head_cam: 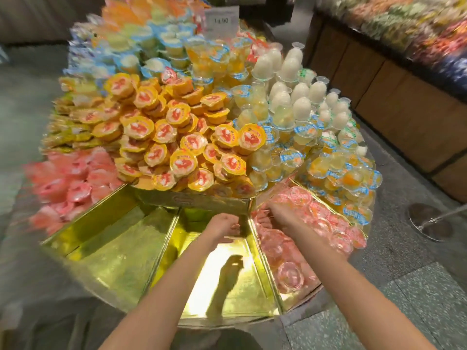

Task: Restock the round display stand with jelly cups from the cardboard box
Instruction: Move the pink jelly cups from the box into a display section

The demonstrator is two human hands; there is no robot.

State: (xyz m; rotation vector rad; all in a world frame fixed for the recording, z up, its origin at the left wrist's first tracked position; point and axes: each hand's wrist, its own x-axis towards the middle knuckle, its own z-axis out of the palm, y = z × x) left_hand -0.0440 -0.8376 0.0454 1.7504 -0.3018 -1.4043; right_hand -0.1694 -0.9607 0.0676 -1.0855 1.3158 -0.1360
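Note:
The round display stand (106, 251) has gold wedge compartments. The wedge right in front of me (227, 281) is bare gold. My left hand (224, 223) hangs at its far end with fingers bent down; the blur hides whether it holds anything. My right hand (276, 212) reaches over the gold divider (260, 258) into the top of the wedge of clear pink jelly cups (313, 223). Its fingertips are among the cups, and its grip is unclear. Orange-lidded jelly cups (177, 137) are piled behind. No cardboard box shows.
A second bare gold wedge (118, 238) lies to the left, beside pink packets (68, 183). Blue-lidded yellow cups (338, 170) and white dome jellies (295, 94) fill the right. A wooden shelf unit (394, 102) stands far right, with a metal floor disc (427, 221) beside the stand.

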